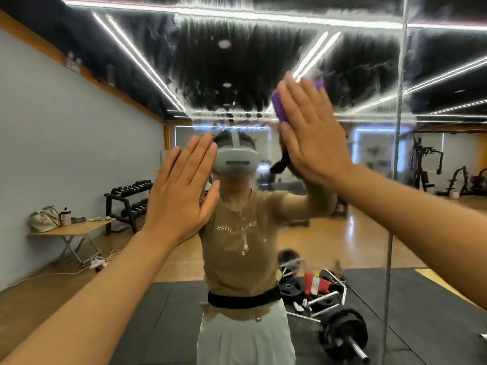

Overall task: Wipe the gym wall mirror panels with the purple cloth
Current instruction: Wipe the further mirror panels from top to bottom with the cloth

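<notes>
— Where's the purple cloth point(279, 106) right now?

— Under her right hand point(312, 130). The palm is flat, fingers straight and together, pressing the cloth against the mirror panel point(105, 143). You only see purple poking out past the fingertips and along the thumb side of the hand.

— And the other one?

— The left hand point(181, 192) is lower and off to the thumb side of the right one, well apart from it. Fingers straight too, held up flat toward the glass, carrying nothing. Whether it actually touches the mirror, I cannot tell.

— What does the glass look like there?

— Above both hands it is wet and streaked, runs of liquid smearing the reflected ceiling lights. Just beyond the right hand's little-finger side runs the vertical seam point(399, 101) to the next panel.

— Anything else showing in it?

— Reflections: a folding table point(71, 229) with a bag, a dumbbell rack point(129, 201) beyond the left hand, and a loaded barbell point(342, 329) on the dark mat below the right arm.
</notes>
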`<state>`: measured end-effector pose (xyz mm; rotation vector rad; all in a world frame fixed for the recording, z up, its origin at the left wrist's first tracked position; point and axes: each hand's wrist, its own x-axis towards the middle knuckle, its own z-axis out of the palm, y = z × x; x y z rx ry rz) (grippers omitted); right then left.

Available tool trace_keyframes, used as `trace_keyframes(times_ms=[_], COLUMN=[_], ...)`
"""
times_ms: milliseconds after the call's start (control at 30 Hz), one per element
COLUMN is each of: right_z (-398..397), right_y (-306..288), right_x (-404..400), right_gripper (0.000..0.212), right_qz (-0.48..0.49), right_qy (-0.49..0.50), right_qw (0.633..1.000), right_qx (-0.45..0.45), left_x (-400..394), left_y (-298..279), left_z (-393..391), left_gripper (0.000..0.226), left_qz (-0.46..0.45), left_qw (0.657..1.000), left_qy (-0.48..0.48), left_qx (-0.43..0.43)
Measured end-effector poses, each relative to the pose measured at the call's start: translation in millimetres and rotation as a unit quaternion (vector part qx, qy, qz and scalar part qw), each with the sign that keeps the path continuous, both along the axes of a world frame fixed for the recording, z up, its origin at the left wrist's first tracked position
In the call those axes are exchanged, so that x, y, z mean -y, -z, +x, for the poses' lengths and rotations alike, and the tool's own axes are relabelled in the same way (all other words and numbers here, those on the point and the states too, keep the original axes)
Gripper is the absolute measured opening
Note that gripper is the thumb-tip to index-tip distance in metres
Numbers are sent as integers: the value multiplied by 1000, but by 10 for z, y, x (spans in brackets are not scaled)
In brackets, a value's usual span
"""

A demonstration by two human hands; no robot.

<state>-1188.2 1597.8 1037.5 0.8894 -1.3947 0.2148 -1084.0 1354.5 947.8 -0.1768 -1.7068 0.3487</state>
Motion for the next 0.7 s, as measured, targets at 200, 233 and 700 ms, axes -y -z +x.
trace_keyframes(times_ms=[200,233,700], right_z=[61,41,29], right_y=[1414,1521,-471], right_x=[13,-19,-44], right_gripper=[58,59,57], right_qz=[300,332,71], right_qy=[42,52,62], right_qw=[950,937,995], right_qx=[-79,-97,-12], left_x=[128,144,248], left_y=[50,52,117], left_z=[48,60,115], left_gripper=[63,63,60], left_qz=[-6,-8,-13], left_qw=[1000,1000,1000], left_qy=[-4,-4,-13], left_qx=[11,13,7])
